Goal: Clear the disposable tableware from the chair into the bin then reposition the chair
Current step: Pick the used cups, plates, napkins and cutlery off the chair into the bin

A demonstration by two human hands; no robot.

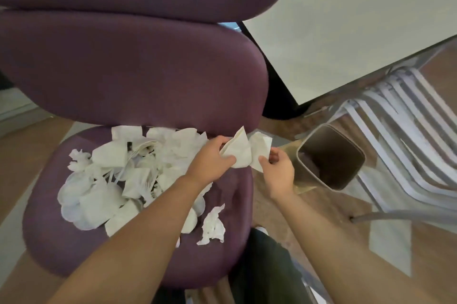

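Two hands were engaged at the seat's right edge: the left hand [212,158] gripped a folded paper plate [238,151], and the right hand [278,171] pinched a second crumpled plate [261,148] touching the first, between the chair [138,76] and the bin [331,158]. Most of the disposable tableware [118,175], plates, forks and napkins, lay heaped on the seat. The bin stood just beside the chair, apparently holding little. Judgement: clearing was at an early stage; the chair was not yet repositioned.

Tableware [118,180] lies on the chair [61,242]; bin [331,158] stands right.
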